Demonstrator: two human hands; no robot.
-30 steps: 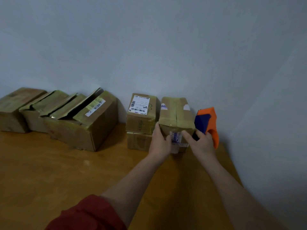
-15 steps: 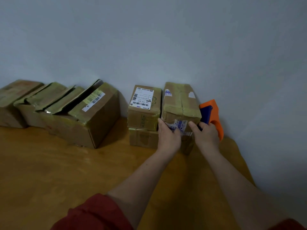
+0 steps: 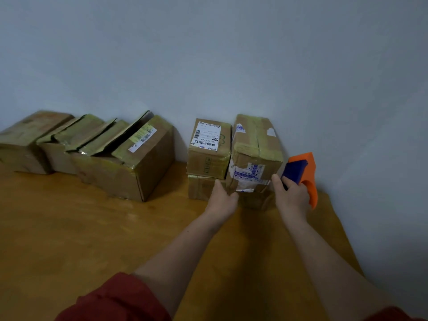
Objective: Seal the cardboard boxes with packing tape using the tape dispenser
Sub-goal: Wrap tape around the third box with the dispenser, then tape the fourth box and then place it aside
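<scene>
Wooden table (image 3: 69, 228): left hand (image 3: 222, 199) grips crumpled, tape-striped box (image 3: 254, 144); right hand (image 3: 293, 195) clutches orange-blue dispenser (image 3: 303, 167).

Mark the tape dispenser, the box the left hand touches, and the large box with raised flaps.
tape dispenser (image 3: 311, 170): head view, its orange body.
taped box (image 3: 254, 135): head view, the middle of its top face.
large box (image 3: 115, 177): head view, its bare front side.

tape dispenser (image 3: 302, 172): orange, blue | boxes (image 3: 148, 158): brown, yellowish tape | label (image 3: 206, 135): white, black barcode | worktop (image 3: 69, 228): amber wood | sleeve (image 3: 115, 300): red
</scene>
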